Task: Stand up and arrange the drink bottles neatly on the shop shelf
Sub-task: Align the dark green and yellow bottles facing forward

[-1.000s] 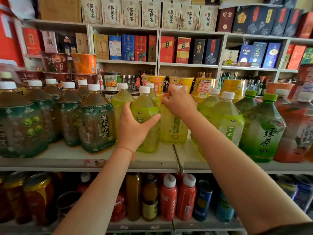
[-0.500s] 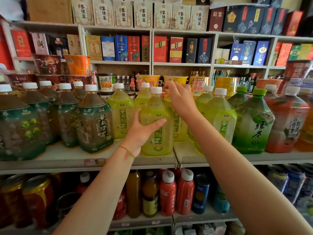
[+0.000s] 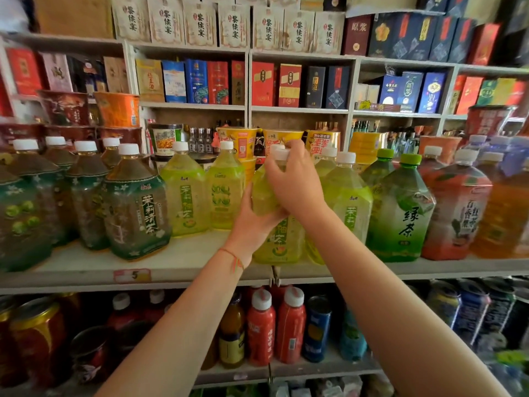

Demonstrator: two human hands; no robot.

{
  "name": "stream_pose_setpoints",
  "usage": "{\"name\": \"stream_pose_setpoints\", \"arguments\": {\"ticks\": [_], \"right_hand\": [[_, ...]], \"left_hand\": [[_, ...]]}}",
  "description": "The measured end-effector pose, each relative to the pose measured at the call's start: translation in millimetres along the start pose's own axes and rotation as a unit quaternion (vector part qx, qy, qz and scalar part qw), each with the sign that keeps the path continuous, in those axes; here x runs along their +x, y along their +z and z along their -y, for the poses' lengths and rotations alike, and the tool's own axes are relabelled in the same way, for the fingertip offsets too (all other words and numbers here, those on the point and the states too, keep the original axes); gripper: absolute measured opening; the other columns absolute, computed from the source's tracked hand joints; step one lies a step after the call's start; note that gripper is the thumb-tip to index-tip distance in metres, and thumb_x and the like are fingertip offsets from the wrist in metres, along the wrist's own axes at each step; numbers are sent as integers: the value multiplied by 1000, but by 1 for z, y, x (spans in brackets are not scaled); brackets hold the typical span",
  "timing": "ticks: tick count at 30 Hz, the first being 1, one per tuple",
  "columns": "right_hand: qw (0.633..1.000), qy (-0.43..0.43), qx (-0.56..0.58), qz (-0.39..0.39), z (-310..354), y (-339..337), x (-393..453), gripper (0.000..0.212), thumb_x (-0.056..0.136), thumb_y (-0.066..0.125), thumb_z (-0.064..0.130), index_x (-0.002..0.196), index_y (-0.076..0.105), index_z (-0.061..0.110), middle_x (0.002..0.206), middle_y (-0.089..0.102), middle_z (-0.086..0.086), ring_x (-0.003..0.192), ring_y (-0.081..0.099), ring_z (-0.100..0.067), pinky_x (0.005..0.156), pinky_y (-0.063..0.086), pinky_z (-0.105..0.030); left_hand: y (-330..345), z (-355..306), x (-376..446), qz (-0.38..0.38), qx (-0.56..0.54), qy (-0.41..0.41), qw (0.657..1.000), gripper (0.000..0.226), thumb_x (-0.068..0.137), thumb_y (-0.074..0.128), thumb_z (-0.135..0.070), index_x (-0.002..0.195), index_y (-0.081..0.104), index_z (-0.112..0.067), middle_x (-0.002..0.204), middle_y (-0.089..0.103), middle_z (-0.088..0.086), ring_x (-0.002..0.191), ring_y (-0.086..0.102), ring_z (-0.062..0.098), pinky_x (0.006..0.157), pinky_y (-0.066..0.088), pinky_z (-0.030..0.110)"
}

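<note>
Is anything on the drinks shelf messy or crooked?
Nothing is spilled or broken. The one odd spot: the yellow-green bottle gripped by the left hand and right hand sits at the shelf front edge, ahead of its neighbours.

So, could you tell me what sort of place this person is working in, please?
Most likely a small grocery shop: big tea bottles stand in rows on a shelf bearing a price tag, with boxed goods stacked above.

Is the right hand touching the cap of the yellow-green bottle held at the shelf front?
Touching. The head view shows the right hand with fingers curled over the bottle's white cap, no gap visible.
</note>
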State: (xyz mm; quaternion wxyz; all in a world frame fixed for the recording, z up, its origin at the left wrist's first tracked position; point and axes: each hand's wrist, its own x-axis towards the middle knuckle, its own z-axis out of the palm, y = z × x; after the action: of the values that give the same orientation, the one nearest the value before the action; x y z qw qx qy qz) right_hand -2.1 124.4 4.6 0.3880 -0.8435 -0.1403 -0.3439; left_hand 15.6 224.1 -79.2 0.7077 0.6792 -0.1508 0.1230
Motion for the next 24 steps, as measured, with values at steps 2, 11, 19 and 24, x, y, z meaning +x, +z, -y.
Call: {"name": "stream_pose_setpoints", "arguments": {"ticks": [2,11,19,24], "right_hand": [[995,-62,-59,-40,0,4,-3,50,99,52,20,144,36,5,131,52,-16,103,60,-31,76,54,-42],[983,-93,-145,-58,-4,5,0,34,97,47,15,130,49,6,130,47,-20,88,64,-35,61,49,-38],[948,-239,-140,-158,18,36,-20,43,83,41,3,122,59,-3,138,52,-29,138,40,-45,119,29,-55],[980,-196,-28,-27,41,80,-7,25,87,49,4,108,62,-3,111,60,-19,105,55,-39,91,48,-49]], "left_hand": [[9,2,3,-4,11,17,1000,95,80,86,-11,157,30,-18,141,60,6,118,64,10,84,57,20],[15,6,15,-37,78,51,995,79,83,78,-9,151,36,-7,137,59,14,122,59,26,74,52,15],[-35,-27,-15,4,253,70,965,46,87,73,-12,129,55,-16,119,60,-8,114,59,11,88,43,10],[-116,-38,-28,-245,538,287,754,22,83,72,-16,105,73,-15,130,62,13,127,53,35,111,37,59]]}}
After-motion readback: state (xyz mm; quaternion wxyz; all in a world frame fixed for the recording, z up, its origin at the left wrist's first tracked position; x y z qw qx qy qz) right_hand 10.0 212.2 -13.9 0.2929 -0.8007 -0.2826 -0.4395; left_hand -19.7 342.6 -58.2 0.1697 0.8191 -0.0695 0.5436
